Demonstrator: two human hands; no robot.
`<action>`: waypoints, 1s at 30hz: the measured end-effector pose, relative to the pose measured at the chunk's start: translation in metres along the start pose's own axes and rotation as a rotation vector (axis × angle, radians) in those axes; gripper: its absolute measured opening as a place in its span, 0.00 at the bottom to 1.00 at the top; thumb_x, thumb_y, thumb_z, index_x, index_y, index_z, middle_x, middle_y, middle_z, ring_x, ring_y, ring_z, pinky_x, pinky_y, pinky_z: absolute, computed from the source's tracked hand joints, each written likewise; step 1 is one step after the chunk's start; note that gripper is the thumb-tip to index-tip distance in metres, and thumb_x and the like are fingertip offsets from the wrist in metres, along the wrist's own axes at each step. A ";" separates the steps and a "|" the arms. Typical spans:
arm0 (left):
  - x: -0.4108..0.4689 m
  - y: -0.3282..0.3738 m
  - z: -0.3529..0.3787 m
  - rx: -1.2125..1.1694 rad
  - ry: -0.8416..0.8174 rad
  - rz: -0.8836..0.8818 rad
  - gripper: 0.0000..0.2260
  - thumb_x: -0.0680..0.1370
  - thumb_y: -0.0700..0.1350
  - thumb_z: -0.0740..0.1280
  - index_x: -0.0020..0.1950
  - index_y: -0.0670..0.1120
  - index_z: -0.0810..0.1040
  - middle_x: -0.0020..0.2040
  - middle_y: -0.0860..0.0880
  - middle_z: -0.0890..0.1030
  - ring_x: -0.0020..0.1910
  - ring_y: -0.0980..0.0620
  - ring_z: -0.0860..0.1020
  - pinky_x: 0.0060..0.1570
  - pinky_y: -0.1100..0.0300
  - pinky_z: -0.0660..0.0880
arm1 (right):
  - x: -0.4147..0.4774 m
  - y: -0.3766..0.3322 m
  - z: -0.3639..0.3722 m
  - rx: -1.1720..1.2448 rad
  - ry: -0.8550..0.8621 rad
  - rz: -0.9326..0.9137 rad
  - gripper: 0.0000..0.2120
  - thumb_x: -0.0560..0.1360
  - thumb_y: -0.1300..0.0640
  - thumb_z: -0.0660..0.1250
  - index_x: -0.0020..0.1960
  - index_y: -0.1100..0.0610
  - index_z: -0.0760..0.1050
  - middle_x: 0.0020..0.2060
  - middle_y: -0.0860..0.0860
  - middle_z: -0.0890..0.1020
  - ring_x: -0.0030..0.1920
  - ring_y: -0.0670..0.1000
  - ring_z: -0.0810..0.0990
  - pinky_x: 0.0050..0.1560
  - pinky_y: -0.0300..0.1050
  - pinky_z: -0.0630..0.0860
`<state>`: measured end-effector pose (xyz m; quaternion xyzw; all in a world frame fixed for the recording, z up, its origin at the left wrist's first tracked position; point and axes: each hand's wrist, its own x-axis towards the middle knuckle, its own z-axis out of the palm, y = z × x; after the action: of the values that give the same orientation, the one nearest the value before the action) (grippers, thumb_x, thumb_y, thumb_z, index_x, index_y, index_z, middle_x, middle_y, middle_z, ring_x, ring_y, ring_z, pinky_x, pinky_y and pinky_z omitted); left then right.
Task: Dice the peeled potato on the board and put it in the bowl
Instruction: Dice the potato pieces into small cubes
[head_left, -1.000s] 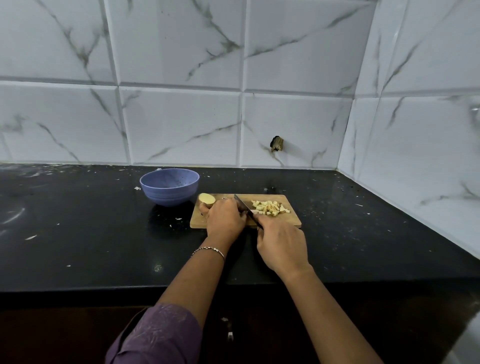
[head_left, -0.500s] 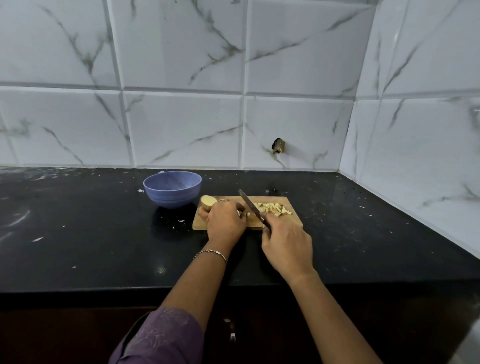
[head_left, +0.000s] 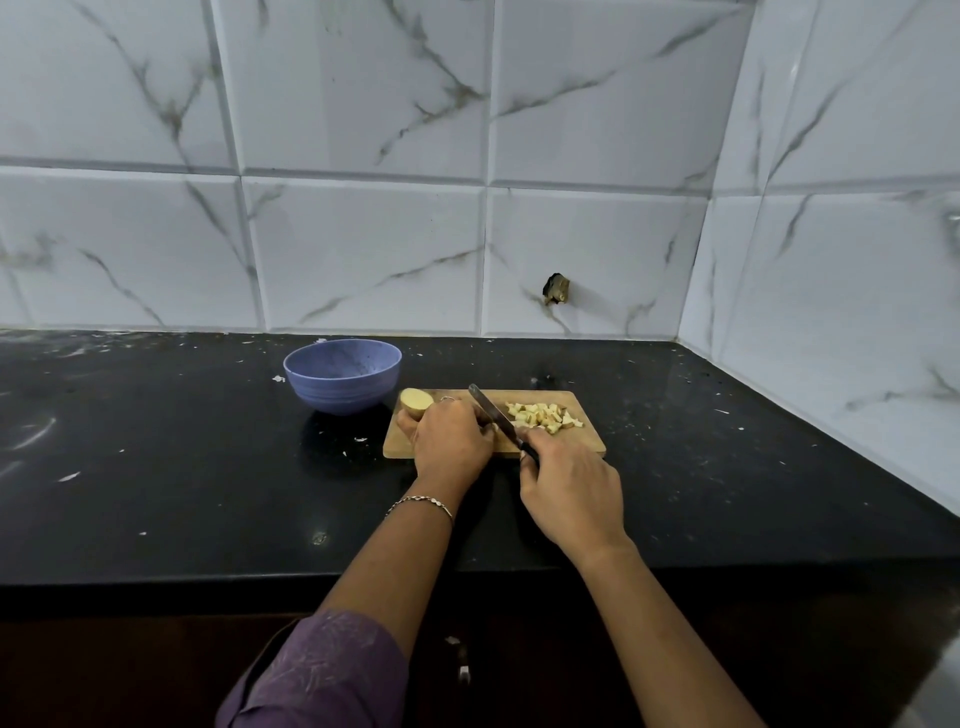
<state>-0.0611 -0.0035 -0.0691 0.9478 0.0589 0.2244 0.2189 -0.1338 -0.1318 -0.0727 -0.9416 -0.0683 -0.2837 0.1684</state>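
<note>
One knife (head_left: 493, 415) — back beside left hand (head_left: 452, 441).

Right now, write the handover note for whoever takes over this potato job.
Left grip holds the uncut potato down at the board's left end.
Right grip holds the knife, its blade angled across the board beside the left grip.
Done: a pile of dice lies on the board's right half.
Left: dice the rest and move everything into the blue bowl, left of the board; no dice show in it.
</note>
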 end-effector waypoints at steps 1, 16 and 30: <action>0.001 0.000 0.001 -0.006 -0.001 0.002 0.07 0.78 0.51 0.68 0.52 0.54 0.84 0.49 0.53 0.82 0.55 0.51 0.78 0.67 0.45 0.61 | 0.000 0.000 0.000 0.001 -0.002 0.000 0.16 0.81 0.51 0.61 0.68 0.43 0.72 0.47 0.45 0.81 0.47 0.46 0.80 0.41 0.40 0.70; 0.002 -0.004 0.007 -0.055 0.018 0.044 0.07 0.75 0.50 0.67 0.47 0.53 0.85 0.41 0.52 0.83 0.49 0.50 0.80 0.63 0.46 0.67 | 0.001 -0.003 0.009 -0.105 0.010 -0.069 0.14 0.79 0.57 0.63 0.62 0.45 0.77 0.43 0.46 0.82 0.42 0.49 0.81 0.38 0.46 0.77; -0.013 -0.005 -0.012 -0.118 0.094 -0.091 0.12 0.79 0.42 0.65 0.60 0.53 0.77 0.60 0.52 0.78 0.63 0.49 0.72 0.64 0.45 0.61 | -0.004 -0.002 -0.004 0.020 0.016 -0.029 0.15 0.80 0.51 0.63 0.66 0.43 0.75 0.46 0.44 0.82 0.46 0.46 0.80 0.43 0.42 0.75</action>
<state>-0.0784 0.0026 -0.0666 0.9181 0.0987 0.2614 0.2811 -0.1400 -0.1315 -0.0714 -0.9365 -0.0833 -0.2928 0.1742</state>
